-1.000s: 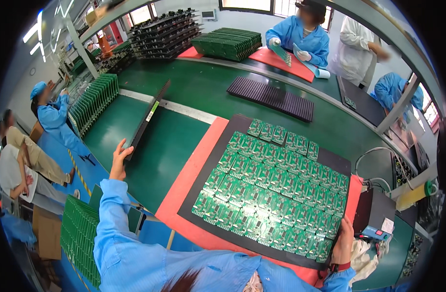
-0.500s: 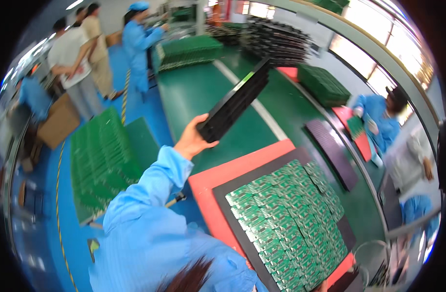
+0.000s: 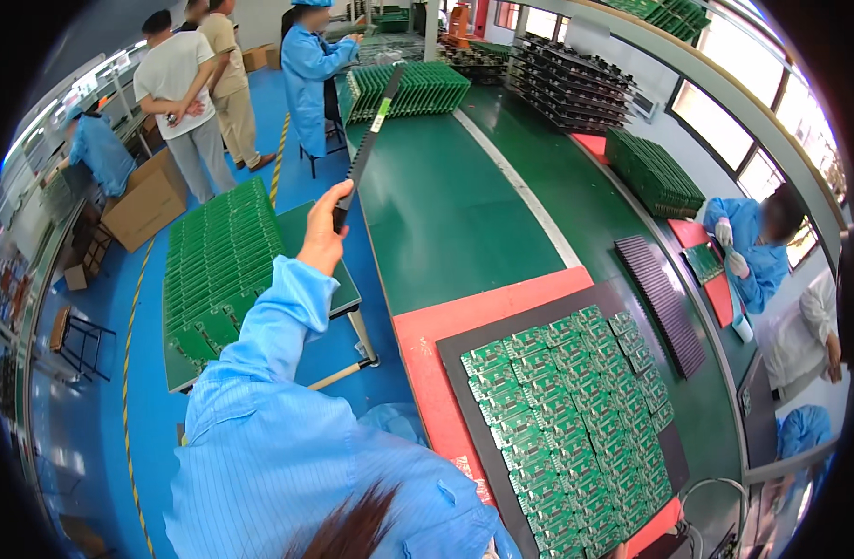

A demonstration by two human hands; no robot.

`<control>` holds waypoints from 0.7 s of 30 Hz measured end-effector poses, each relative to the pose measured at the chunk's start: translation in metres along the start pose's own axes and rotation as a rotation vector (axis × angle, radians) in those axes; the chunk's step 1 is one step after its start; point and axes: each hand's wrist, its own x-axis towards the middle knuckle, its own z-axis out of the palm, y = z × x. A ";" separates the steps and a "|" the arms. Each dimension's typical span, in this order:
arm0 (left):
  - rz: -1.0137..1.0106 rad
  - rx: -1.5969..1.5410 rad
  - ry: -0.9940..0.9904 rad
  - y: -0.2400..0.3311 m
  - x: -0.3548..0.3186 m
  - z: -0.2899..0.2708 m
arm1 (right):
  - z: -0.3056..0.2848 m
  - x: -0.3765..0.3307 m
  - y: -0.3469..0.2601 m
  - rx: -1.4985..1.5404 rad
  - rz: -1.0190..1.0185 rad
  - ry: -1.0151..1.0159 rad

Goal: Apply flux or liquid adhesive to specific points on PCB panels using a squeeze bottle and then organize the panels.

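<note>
My left hand (image 3: 326,228) is raised over the left side of the green bench, closed around the lower end of a long black slotted bar (image 3: 366,154). The bar stands steeply tilted, its narrow side toward me, with a light label strip near its upper part. At the lower right, rows of green circuit boards (image 3: 567,419) lie on a black board (image 3: 457,359), which rests on a red mat (image 3: 501,298). Only a sliver of my right hand (image 3: 619,552) shows at the bottom edge beside the circuit boards; its fingers are mostly hidden.
Upright green boards (image 3: 217,270) fill a cart at left. More board stacks (image 3: 408,91) stand at the bench's far end. A dark ridged strip (image 3: 660,307) lies right of the black board. Across the bench, a gloved co-worker (image 3: 758,238) handles a board. Several people stand at back left.
My left hand has moved left and up with the slotted bar, which has turned from showing its broad face to its narrow side. The view has shifted, too.
</note>
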 end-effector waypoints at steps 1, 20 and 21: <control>0.029 0.063 0.034 -0.001 0.013 -0.004 | 0.001 0.000 -0.002 -0.012 0.022 -0.016; 0.817 1.394 -0.328 -0.097 0.255 -0.034 | -0.009 0.027 0.020 0.003 -0.324 0.055; 0.822 1.412 -0.328 -0.104 0.268 -0.034 | -0.008 0.028 0.021 0.022 -0.318 0.095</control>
